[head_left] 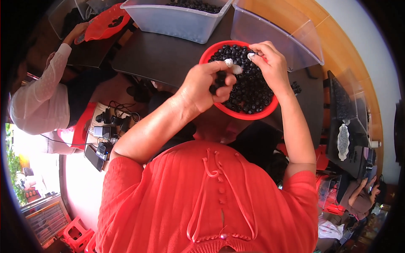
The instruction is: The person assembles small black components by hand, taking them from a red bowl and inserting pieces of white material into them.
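Note:
A round red bowl [244, 116] full of small black bead-like parts [249, 90] sits at the near edge of the dark table. My left hand [205, 86] is over the bowl's left side, its fingers curled round several black parts that show in the palm. White wrapping covers a fingertip or two there. My right hand [270, 65] hovers at the bowl's far right rim, thumb and fingers drawn together, with white wrapping on the thumb tip. Whether a part is pinched between those fingers cannot be made out.
Beyond the bowl stand a clear plastic bin [177, 21] holding more black parts and another clear bin [276, 36]. At far left, a person in white [40, 103] holds a red basin [105, 24]. Chargers and cables [107, 126] lie left of me.

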Demonstrator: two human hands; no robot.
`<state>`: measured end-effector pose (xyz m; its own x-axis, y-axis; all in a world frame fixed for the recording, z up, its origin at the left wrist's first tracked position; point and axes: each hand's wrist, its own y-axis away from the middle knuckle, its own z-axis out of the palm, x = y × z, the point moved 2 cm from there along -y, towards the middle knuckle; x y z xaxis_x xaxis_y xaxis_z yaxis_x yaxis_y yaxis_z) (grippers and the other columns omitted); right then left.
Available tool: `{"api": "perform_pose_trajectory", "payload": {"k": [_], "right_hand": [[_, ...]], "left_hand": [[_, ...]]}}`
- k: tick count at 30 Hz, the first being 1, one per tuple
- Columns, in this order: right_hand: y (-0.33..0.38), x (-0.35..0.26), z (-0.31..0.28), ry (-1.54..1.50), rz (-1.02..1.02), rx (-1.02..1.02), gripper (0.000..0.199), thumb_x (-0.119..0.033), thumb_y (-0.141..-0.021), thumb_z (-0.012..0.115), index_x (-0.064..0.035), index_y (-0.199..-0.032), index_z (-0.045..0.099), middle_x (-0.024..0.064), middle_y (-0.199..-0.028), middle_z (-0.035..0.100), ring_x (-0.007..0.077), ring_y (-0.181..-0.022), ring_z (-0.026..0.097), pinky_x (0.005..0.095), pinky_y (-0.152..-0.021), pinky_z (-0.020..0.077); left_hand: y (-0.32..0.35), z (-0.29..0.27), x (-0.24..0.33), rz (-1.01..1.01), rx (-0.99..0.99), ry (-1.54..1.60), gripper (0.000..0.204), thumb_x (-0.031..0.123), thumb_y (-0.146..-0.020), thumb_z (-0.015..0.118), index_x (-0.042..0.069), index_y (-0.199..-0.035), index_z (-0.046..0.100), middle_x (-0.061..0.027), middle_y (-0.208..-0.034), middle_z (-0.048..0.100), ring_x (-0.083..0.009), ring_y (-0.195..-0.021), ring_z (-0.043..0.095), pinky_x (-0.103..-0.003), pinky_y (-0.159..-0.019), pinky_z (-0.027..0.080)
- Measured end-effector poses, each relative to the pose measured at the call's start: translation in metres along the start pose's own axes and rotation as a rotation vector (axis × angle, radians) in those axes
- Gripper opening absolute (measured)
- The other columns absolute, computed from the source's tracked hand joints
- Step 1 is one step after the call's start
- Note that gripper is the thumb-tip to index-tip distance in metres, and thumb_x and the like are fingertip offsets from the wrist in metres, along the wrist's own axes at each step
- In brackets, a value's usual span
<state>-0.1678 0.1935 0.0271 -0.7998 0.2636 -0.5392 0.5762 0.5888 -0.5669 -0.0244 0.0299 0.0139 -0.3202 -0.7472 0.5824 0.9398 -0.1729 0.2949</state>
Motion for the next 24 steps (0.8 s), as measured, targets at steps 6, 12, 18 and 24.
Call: {"api": "perform_pose_trajectory", "payload": {"k": [6,12,18,24], "right_hand": [[-0.009,0.017,0.02,0.58,-0.143,-0.243,0.031,-0.019,-0.087,0.066,-0.0089,-0.117,0.065,0.0091,-0.111,0.065,0.0332,-0.104,0.064,0.0451,-0.09,0.0501],[0.01,-0.02,0.019,0.407,-0.172,-0.289,0.023,0.0,-0.079,0.07,-0.0032,-0.101,0.067,0.0117,-0.101,0.062,0.0344,-0.097,0.064,0.0446,-0.081,0.0514],[0.027,-0.015,-0.001,0.347,-0.139,-0.264,0.018,0.003,-0.081,0.065,-0.0011,-0.098,0.067,0.0115,-0.092,0.061,0.0313,-0.088,0.065,0.0403,-0.075,0.0524],[0.022,-0.019,0.003,0.307,-0.063,-0.312,0.009,-0.006,-0.084,0.069,-0.0053,-0.092,0.066,0.0092,-0.092,0.063,0.0332,-0.088,0.065,0.0438,-0.075,0.0523]], "left_hand": [[-0.006,0.018,0.1,0.428,-0.093,-0.375,0.02,0.021,-0.097,0.059,0.003,-0.103,0.064,-0.0002,-0.072,0.052,-0.0109,-0.054,0.046,-0.025,-0.049,0.035],[-0.051,0.036,0.2,0.814,0.373,-1.004,0.034,0.024,-0.082,0.074,-0.001,-0.104,0.071,-0.0166,-0.08,0.066,-0.0397,-0.072,0.063,-0.048,-0.069,0.053],[-0.062,0.022,0.17,2.182,0.355,-1.713,0.039,0.04,-0.089,0.069,0.004,-0.101,0.07,-0.0107,-0.078,0.063,-0.0317,-0.062,0.059,-0.041,-0.058,0.051],[-0.003,-0.006,0.046,1.401,0.049,-1.407,0.013,0.003,-0.079,0.076,0.001,-0.089,0.068,-0.0085,-0.082,0.063,-0.0176,-0.08,0.064,-0.033,-0.072,0.052]]}}
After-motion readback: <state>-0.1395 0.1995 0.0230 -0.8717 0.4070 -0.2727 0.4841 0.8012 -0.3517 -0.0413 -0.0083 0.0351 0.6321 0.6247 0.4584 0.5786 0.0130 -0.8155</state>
